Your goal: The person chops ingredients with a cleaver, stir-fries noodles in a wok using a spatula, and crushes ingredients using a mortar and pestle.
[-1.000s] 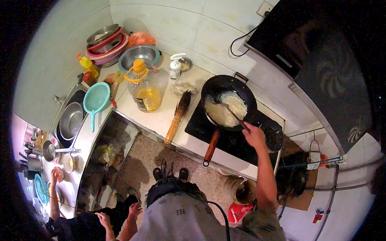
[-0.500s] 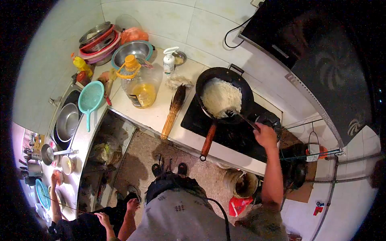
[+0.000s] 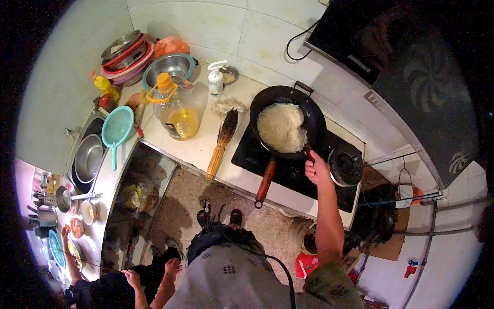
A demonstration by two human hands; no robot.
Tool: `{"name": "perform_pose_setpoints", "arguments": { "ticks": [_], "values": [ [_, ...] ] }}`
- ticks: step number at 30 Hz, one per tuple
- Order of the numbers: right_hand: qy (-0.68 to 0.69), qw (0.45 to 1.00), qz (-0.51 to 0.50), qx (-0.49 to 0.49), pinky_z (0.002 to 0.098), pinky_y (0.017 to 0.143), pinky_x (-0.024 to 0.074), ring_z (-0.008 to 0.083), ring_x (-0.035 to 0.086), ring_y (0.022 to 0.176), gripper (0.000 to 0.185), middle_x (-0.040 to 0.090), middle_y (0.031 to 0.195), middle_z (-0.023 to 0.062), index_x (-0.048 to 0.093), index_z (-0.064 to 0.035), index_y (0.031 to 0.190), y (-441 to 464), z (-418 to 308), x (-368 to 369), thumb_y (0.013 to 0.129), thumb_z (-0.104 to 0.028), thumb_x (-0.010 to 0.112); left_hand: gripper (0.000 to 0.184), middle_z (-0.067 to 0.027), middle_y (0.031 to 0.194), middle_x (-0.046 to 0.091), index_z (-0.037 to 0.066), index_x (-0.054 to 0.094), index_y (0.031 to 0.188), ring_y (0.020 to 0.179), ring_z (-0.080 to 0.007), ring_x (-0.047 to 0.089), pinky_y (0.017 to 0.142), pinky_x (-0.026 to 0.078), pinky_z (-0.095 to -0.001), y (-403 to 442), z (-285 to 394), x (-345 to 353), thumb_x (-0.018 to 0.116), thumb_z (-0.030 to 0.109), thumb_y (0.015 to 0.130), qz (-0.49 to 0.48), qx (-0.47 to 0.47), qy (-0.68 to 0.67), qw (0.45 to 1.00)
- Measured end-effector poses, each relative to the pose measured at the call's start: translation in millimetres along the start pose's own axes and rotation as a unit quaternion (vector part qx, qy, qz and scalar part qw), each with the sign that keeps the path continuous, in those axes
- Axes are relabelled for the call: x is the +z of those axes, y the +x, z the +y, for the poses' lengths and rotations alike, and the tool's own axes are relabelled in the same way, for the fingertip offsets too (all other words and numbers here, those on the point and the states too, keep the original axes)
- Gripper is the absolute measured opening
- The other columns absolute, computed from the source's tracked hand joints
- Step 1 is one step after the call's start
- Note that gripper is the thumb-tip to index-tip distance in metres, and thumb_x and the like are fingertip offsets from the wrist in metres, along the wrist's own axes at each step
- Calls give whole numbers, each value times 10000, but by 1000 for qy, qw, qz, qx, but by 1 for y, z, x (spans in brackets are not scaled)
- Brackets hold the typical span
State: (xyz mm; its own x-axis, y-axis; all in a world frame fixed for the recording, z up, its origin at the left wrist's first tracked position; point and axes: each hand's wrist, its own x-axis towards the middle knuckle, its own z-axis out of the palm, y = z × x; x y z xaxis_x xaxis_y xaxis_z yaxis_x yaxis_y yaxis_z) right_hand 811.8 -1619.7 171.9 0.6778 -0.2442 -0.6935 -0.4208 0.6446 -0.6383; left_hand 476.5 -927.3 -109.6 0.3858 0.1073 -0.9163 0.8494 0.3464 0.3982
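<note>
My right hand point(image 3: 318, 169) is closed round the handle of a spatula at the near right rim of the black wok point(image 3: 316, 121). The spatula's head lies against pale noodles point(image 3: 280, 127) in the wok and is mostly hidden. The wok stands on the black stove point(image 3: 247, 154), its wooden handle point(image 3: 266, 183) pointing toward my body. My left hand point(image 3: 173, 267) hangs low at my left side, its fingers loosely bent and apart, with nothing seen in them.
Left of the stove are a straw brush point(image 3: 223, 144), oil jug point(image 3: 180, 123), pump bottle point(image 3: 216, 80) and stacked basins point(image 3: 128, 56). A green strainer point(image 3: 117, 126) lies near the sink. Right of the wok is a round pot-like object point(image 3: 346, 167). A co-worker point(image 3: 108, 291) is at lower left.
My right hand has moved left and closer to the wok's rim with the spatula. The noodles have shifted and lie in a rounder heap. The round object right of the wok shows more fully.
</note>
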Motion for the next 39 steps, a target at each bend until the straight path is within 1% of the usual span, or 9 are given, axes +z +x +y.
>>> {"name": "perform_pose_setpoints", "arguments": {
  "ticks": [6, 8, 13, 18, 20, 27, 29, 30, 39],
  "values": [
    [-298, 950, -77, -54, 270, 370, 353, 131, 433, 426, 249, 506, 586, -1, 581, -135, 1028, -57, 8, -27, 929, -362, 553, 166, -65, 808, 624, 102, 602, 1031, 597, -194, 612, 487, 511, -333, -2, 8, -1, 596, 202, 899, -4, 7, -13, 1000],
    [-570, 734, -32, -368, 345, 567, 501, 245, 592, 573, 381, 637, 694, 66, 589, -102, 1188, -70, 21, -38, 915, -366, 561, 164, -69, 811, 625, 100, 603, 1033, 595, -193, 612, 488, 514, -332, -1, 12, 0, 595, 194, 899, -9, 8, -23, 1000],
    [-709, 640, 72, -288, 373, 696, 495, 365, 645, 805, 420, 651, 876, 208, 579, -99, 1234, -163, -4, -5, 859, -285, 621, 163, -74, 821, 631, 99, 602, 1045, 579, -199, 600, 477, 505, -337, 28, 6, -10, 591, 171, 900, -6, 34, 16, 999],
    [-748, 570, 90, -328, 410, 702, 503, 375, 636, 809, 356, 653, 893, 204, 618, -87, 1159, -185, -37, -19, 841, -246, 634, 252, -97, 914, 624, 89, 602, 1031, 707, -309, 550, 552, 424, -424, 63, 16, -31, 492, 294, 932, -368, -77, -299, 877],
    [-759, 552, 84, -334, 420, 710, 495, 390, 626, 835, 356, 649, 936, 213, 611, -63, 1154, -168, -34, -23, 838, -225, 634, 271, -93, 909, 613, 91, 597, 1021, 754, -319, 544, 577, 422, -431, 57, 27, -25, 480, 317, 927, -255, -73, -224, 938],
    [-680, 568, 140, -442, 369, 572, 483, 280, 608, 621, 355, 656, 831, 141, 596, -27, 1146, -44, 14, -64, 889, -272, 606, 292, -47, 843, 582, 100, 582, 1060, 731, -292, 568, 557, 448, -410, 37, 25, -7, 485, 343, 931, -68, -12, -74, 995],
    [-414, 878, 152, -184, 293, 397, 364, 128, 450, 450, 263, 542, 670, 28, 603, -66, 1056, -75, -4, -45, 924, -291, 571, 286, -48, 844, 587, 99, 583, 1065, 728, -281, 574, 555, 454, -402, 19, 20, 2, 495, 335, 930, -19, 3, -37, 999],
    [-333, 916, 143, -172, 232, 346, 230, 51, 314, 409, 180, 422, 625, -35, 564, -112, 981, -89, -10, -29, 943, -286, 538, 283, -49, 845, 589, 98, 583, 1068, 727, -276, 577, 554, 458, -399, 12, 16, 5, 500, 331, 929, -8, 4, -31, 999],
    [28, 992, -111, 61, 217, 339, 263, 67, 337, 409, 343, 445, 620, -22, 526, -43, 1132, -11, 4, -13, 954, -335, 499, 266, -54, 849, 611, 92, 585, 1092, 712, -230, 603, 545, 488, -364, -9, -18, 8, 545, 295, 924, 13, -6, -4, 1000]
  ]
}}
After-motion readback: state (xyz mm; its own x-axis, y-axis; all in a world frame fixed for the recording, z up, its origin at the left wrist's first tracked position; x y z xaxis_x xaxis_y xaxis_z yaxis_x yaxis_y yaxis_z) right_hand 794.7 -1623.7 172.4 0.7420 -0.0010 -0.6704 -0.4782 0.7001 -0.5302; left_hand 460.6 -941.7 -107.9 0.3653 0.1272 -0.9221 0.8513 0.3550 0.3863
